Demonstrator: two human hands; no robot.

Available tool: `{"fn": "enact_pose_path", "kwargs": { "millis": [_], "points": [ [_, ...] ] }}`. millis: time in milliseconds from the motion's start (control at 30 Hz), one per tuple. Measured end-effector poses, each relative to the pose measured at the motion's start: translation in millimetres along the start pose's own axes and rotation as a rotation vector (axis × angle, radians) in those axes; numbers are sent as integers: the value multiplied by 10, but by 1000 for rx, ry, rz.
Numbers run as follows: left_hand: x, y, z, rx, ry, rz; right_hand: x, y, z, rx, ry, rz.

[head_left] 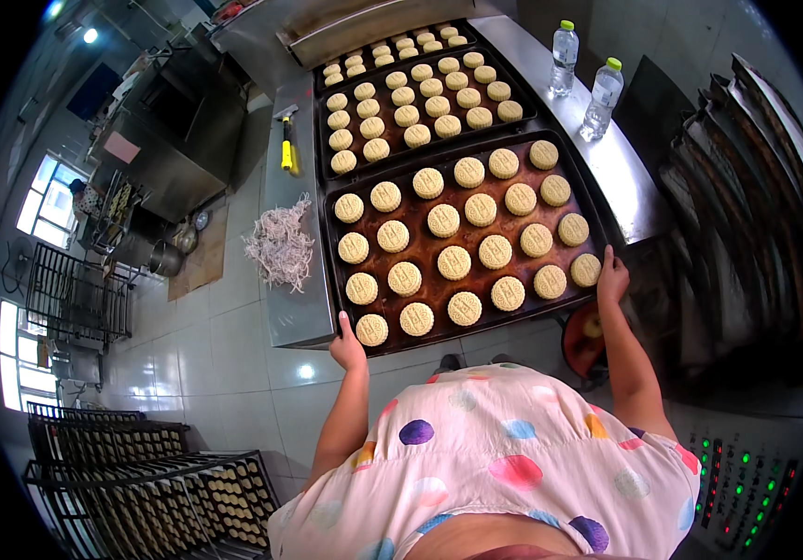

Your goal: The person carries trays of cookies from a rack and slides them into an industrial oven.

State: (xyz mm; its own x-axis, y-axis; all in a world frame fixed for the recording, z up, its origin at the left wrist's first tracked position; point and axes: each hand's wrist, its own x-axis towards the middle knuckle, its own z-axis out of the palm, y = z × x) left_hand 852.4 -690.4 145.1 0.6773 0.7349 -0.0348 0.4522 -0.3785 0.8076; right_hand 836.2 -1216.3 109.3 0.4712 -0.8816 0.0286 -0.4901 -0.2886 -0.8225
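Both my hands grip the near edge of a dark baking tray [407, 207] that carries rows of round, pale, stamped cookies [453, 262]. My left hand [348, 347] is closed on its near left corner, thumb on the rim. Around the near right corner wraps my right hand [613, 278], its thumb also on top. The tray's near edge juts past the steel surface toward my body. Directly beyond it lies a second tray [394, 135] of similar cookies, and a third, partly seen tray [392, 58] lies at the far end.
Left of the trays, a heap of pale shreds [280, 245] and a yellow-handled scraper [286, 154] lie on the steel ledge [300, 317]. Two water bottles [564, 61] stand at right. Dark trays [737, 215] are stacked upright far right. A loaded rack [233, 504] stands lower left.
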Motion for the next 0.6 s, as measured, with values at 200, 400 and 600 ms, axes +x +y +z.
{"fn": "enact_pose_path", "kwargs": {
  "millis": [200,400,600],
  "points": [
    [-14,-2,15,-22,12,24,-27,-15,3,16,6,-16],
    [16,-50,33,-28,20,59,-15,-15,-3,-11,-3,-18],
    [34,-93,42,-5,35,30,-59,-105,-48,-15,18,-6]
  ]
}}
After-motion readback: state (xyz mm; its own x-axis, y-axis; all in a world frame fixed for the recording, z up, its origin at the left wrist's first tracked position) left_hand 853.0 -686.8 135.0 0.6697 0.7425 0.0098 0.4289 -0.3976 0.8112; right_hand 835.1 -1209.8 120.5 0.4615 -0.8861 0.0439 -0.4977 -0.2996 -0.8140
